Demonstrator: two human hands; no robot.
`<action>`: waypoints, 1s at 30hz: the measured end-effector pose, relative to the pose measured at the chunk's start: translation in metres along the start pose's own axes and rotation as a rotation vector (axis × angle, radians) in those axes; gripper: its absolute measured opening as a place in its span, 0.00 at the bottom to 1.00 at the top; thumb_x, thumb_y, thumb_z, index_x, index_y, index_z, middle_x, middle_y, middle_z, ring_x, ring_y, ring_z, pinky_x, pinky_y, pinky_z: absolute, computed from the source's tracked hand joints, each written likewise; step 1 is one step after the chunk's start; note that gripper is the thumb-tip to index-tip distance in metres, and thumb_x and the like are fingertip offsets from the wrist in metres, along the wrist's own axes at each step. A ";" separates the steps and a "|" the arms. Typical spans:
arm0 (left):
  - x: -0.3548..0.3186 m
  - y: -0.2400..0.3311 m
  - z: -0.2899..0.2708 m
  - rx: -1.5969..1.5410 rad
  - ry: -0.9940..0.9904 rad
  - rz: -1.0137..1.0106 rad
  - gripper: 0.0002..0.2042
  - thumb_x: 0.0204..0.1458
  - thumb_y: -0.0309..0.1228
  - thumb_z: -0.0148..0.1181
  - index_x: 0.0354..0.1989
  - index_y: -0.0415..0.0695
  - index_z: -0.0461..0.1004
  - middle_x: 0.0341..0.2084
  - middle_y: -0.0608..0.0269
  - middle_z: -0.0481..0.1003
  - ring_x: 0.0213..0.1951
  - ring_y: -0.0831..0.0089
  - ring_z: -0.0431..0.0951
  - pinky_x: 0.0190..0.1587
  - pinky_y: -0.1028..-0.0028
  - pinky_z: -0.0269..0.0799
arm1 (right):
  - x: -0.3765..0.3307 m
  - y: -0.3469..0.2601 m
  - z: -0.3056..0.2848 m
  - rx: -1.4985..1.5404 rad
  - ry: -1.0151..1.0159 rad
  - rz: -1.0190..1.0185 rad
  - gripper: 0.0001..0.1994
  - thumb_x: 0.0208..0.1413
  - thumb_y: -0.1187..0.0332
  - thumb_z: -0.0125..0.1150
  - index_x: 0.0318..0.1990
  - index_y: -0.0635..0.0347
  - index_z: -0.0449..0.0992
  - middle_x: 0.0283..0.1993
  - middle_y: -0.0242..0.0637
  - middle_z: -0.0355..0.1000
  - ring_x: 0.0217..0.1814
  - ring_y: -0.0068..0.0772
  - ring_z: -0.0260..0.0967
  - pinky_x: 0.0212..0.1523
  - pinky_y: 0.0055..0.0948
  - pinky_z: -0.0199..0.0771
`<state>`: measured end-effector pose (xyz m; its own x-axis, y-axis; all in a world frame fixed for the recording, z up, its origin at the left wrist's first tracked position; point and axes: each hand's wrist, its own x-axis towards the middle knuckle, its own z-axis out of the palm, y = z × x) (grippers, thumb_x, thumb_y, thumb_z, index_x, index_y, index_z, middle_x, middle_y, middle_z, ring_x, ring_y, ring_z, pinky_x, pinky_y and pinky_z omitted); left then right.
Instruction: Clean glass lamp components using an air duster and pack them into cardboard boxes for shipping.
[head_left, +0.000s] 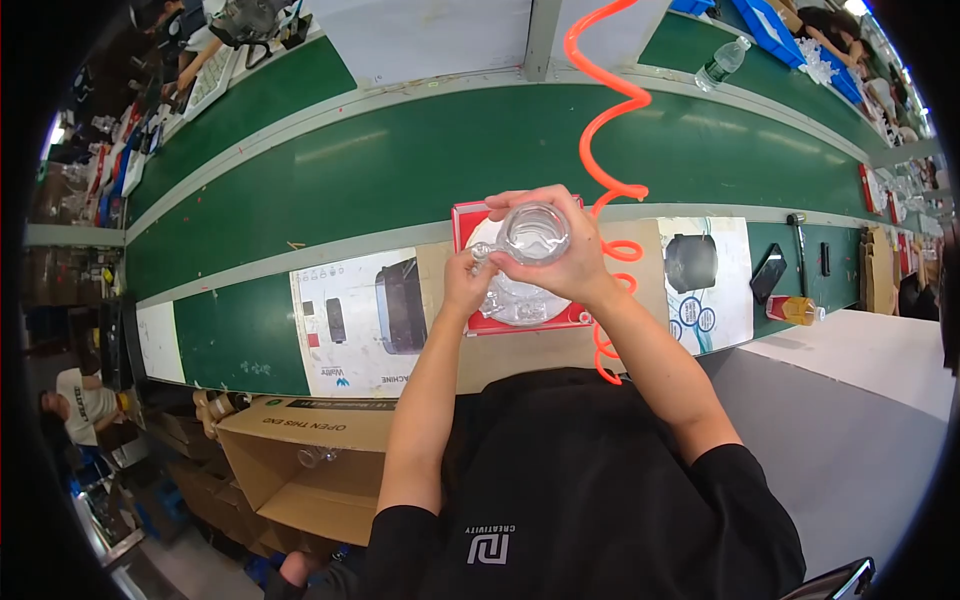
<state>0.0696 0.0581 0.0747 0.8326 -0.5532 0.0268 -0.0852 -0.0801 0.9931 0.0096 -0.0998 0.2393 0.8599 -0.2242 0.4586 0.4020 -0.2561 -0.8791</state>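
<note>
Hands: right hand (560, 250) closed around a clear glass piece (533, 235), raised above the red tray (466, 222); left hand (466, 283) pinching its stem from below. More clear pieces lie in that tray, seemingly unhandled. Orange coiled hose (603, 120) hangs just right of the tray; open cardboard box (300, 470) sits below the worktop (400, 170).

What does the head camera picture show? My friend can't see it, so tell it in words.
Two bare hands, the left hand and right hand, hold up a clear round glass piece above a red tray on a green workbench. An orange coiled hose hangs beside them.
</note>
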 end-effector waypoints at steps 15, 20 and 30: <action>0.014 0.008 -0.004 0.263 -0.095 0.195 0.07 0.41 0.28 0.58 0.18 0.39 0.69 0.16 0.58 0.65 0.25 0.57 0.69 0.32 0.63 0.61 | 0.006 0.011 -0.013 0.077 -0.083 -0.065 0.29 0.36 0.81 0.70 0.48 0.65 0.63 0.37 0.46 0.72 0.40 0.39 0.73 0.43 0.37 0.75; 0.017 0.017 0.000 0.286 -0.117 0.207 0.07 0.43 0.28 0.59 0.19 0.40 0.70 0.16 0.59 0.64 0.26 0.58 0.69 0.33 0.64 0.61 | 0.003 0.014 -0.022 0.161 -0.052 -0.055 0.29 0.37 0.80 0.71 0.48 0.64 0.63 0.37 0.48 0.72 0.40 0.41 0.73 0.42 0.39 0.75; -0.001 0.044 -0.013 0.292 0.031 0.193 0.11 0.48 0.28 0.60 0.40 0.38 0.71 0.47 0.49 0.67 0.49 0.52 0.69 0.51 0.63 0.66 | -0.086 0.031 -0.054 -0.272 0.183 -0.044 0.38 0.38 0.59 0.77 0.55 0.61 0.62 0.51 0.46 0.67 0.59 0.49 0.62 0.60 0.43 0.61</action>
<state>0.0722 0.0661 0.1201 0.8016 -0.5564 0.2188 -0.3919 -0.2126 0.8951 -0.0690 -0.1388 0.1796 0.7628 -0.3661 0.5330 0.3179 -0.5054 -0.8022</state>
